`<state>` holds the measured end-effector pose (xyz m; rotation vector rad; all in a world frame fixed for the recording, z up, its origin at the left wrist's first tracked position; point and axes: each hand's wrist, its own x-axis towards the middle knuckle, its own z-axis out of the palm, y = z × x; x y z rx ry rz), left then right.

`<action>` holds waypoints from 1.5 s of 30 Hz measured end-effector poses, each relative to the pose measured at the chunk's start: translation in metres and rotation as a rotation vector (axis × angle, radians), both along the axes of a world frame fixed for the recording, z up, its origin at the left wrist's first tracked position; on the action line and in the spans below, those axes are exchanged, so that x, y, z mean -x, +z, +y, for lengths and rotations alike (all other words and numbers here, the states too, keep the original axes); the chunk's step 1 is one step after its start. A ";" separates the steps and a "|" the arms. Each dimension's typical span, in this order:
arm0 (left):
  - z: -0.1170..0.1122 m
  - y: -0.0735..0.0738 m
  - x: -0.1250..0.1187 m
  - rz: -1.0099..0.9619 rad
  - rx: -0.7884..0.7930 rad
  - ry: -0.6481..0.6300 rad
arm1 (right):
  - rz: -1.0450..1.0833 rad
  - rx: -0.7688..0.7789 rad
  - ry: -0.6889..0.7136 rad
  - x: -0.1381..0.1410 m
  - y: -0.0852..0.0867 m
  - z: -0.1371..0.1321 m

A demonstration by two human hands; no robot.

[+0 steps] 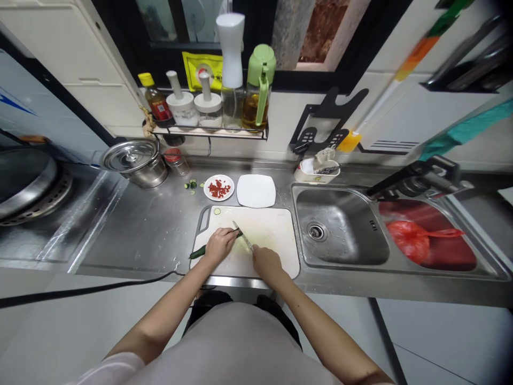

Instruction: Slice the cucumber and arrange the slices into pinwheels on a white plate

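A white cutting board (pixel 276 240) with a grey handle lies on the steel counter in front of me. My left hand (pixel 219 244) is closed on a dark green cucumber (pixel 197 252), one end sticking out to its left and the other showing by the fingertips. In my right hand (pixel 266 263) is a knife (pixel 242 236), its blade slanting up and left beside the cucumber's cut end. A single pale cucumber slice (pixel 217 211) rests near the board's upper left corner. Behind the board stand a plate of chopped red pieces (pixel 219 188) and a white square plate (pixel 255 190).
Cucumber scraps (pixel 193 184) lie left of the plates, near a lidded steel pot (pixel 136 163) and a red-lidded jar (pixel 176 161). A double sink (pixel 340 227) is at the right, with a red plastic bag (pixel 409 240) in its far basin. Seasoning containers fill a wall rack (pixel 212 132).
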<state>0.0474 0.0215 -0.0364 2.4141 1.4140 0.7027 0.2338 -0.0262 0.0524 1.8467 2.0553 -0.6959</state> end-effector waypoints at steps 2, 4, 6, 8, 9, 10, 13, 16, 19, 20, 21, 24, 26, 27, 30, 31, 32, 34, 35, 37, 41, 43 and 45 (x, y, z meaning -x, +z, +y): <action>0.000 0.000 0.000 -0.011 -0.019 -0.008 | -0.005 -0.012 0.008 0.004 -0.003 0.005; 0.000 0.000 0.000 -0.022 -0.038 -0.012 | -0.001 -0.034 0.015 0.008 -0.006 0.009; 0.000 0.000 0.000 -0.026 -0.048 -0.016 | 0.012 -0.057 0.021 0.012 -0.010 0.013; 0.000 0.001 0.000 -0.026 -0.051 -0.016 | 0.017 -0.072 0.018 0.015 -0.013 0.016; 0.000 0.001 -0.001 -0.025 -0.051 -0.015 | 0.017 -0.079 0.014 0.016 -0.014 0.017; 0.000 0.002 -0.001 -0.024 -0.051 -0.013 | 0.019 -0.087 0.012 0.016 -0.015 0.017; 0.000 0.004 -0.001 -0.020 -0.044 -0.013 | 0.023 -0.092 0.011 0.015 -0.016 0.016; 0.000 0.003 -0.001 -0.019 -0.036 -0.012 | 0.010 -0.063 0.003 0.012 -0.017 0.011; 0.000 0.001 0.000 -0.024 -0.032 -0.015 | -0.001 -0.042 -0.003 0.010 -0.018 0.008; 0.000 0.000 0.000 -0.026 -0.032 -0.016 | -0.003 -0.042 -0.003 0.010 -0.018 0.008; 0.001 0.000 0.000 -0.028 -0.032 -0.017 | -0.005 -0.045 -0.002 0.010 -0.018 0.008; 0.001 -0.001 0.000 -0.031 -0.030 -0.020 | -0.012 -0.059 0.007 0.013 -0.019 0.011; 0.001 0.000 0.000 -0.030 -0.025 -0.023 | -0.009 -0.060 0.011 0.015 -0.021 0.014; 0.001 0.000 0.000 -0.029 -0.024 -0.024 | -0.006 -0.061 0.011 0.016 -0.022 0.016; 0.001 0.001 0.000 -0.026 -0.028 -0.016 | 0.002 -0.073 0.007 0.019 -0.025 0.021; 0.000 0.000 0.000 -0.025 -0.029 -0.014 | 0.004 -0.073 0.005 0.020 -0.025 0.023; 0.000 0.000 0.000 -0.025 -0.030 -0.012 | 0.007 -0.071 0.004 0.021 -0.025 0.025; 0.001 -0.001 0.000 -0.029 -0.032 -0.013 | 0.015 -0.066 0.006 0.022 -0.024 0.027; 0.001 -0.001 0.000 -0.031 -0.032 -0.015 | 0.017 -0.066 0.007 0.022 -0.024 0.027; 0.001 -0.002 0.000 -0.033 -0.035 -0.016 | 0.017 -0.067 0.004 0.020 -0.023 0.025; 0.002 -0.004 0.001 -0.035 -0.036 -0.020 | 0.000 -0.045 -0.003 0.011 -0.022 0.014; 0.003 -0.006 0.001 -0.042 -0.037 -0.018 | -0.011 -0.029 -0.009 0.007 -0.022 0.007; 0.003 -0.007 0.000 -0.050 -0.038 -0.015 | -0.018 -0.012 -0.012 0.003 -0.021 0.003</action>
